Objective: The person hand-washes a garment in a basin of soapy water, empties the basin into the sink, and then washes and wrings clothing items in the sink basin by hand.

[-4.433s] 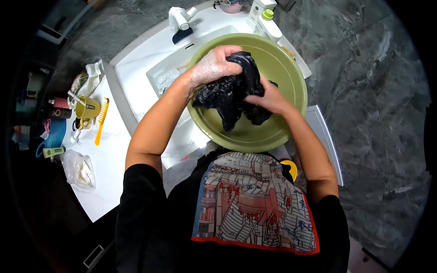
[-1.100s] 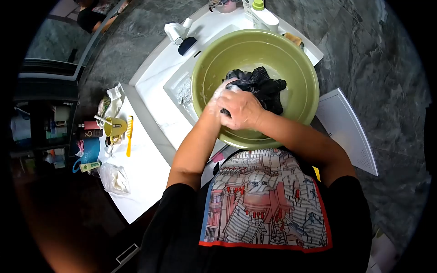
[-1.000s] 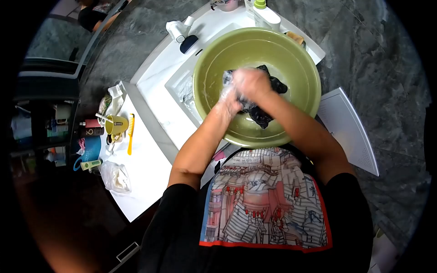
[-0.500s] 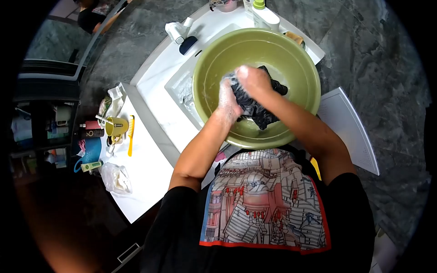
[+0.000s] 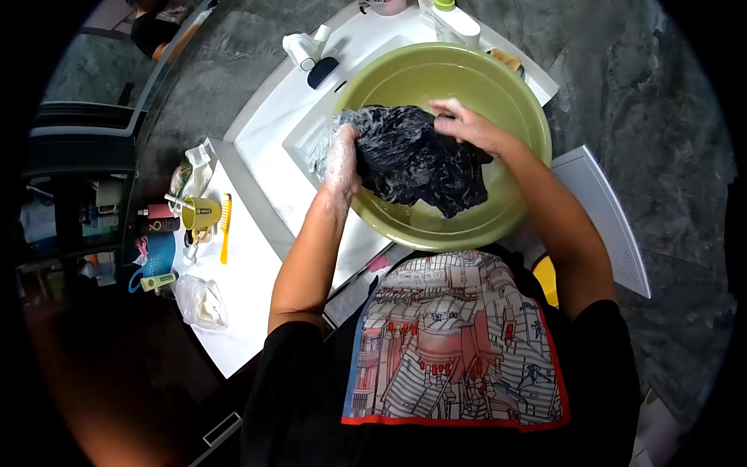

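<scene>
A wet, dark piece of clothing with white suds on it is spread across a large olive-green basin. My left hand, coated in foam, grips the cloth's left end at the basin's rim. The fingers under the cloth are hidden. At the upper right edge of the cloth is my right hand, its fingers stretched out and apart, slightly blurred. Whether its lower fingers touch the fabric I cannot tell. Some water shows in the basin below the cloth.
The basin sits over a white sink. A white bottle with a green cap stands behind it. On the left counter are a yellow comb, a yellow cup and a plastic bag. A white panel is at the right.
The bunched cloth has been opened out wider. My left hand has moved left with its end, and my right hand has come away to the right with its fingers spreading.
</scene>
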`<action>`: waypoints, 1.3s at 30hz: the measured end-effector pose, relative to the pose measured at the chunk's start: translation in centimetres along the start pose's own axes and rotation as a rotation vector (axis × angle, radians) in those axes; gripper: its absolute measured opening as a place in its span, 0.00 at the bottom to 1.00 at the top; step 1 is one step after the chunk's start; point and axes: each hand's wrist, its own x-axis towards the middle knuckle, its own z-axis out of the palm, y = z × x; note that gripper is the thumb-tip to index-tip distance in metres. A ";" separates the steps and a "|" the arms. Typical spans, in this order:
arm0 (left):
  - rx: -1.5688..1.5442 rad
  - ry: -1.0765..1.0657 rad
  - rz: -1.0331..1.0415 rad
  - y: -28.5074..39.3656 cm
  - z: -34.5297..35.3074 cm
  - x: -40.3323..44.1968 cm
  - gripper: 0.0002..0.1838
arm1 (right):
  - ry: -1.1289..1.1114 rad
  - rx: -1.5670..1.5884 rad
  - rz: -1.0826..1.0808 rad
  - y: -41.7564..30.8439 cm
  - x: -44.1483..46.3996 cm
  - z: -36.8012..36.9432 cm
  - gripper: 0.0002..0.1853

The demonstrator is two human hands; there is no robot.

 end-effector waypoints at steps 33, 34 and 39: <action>1.384 -0.216 0.796 1.4 -0.7 -2.2 0.19 | 0.264 -0.275 0.553 5.4 1.3 1.8 0.42; 1.387 -0.216 0.803 1.6 -0.6 -2.4 0.19 | 0.269 -0.274 0.547 5.7 1.3 1.2 0.42; 0.686 -0.002 0.505 1.7 -2.2 -3.0 0.11 | 0.267 0.279 0.433 -0.7 -2.4 -2.8 0.37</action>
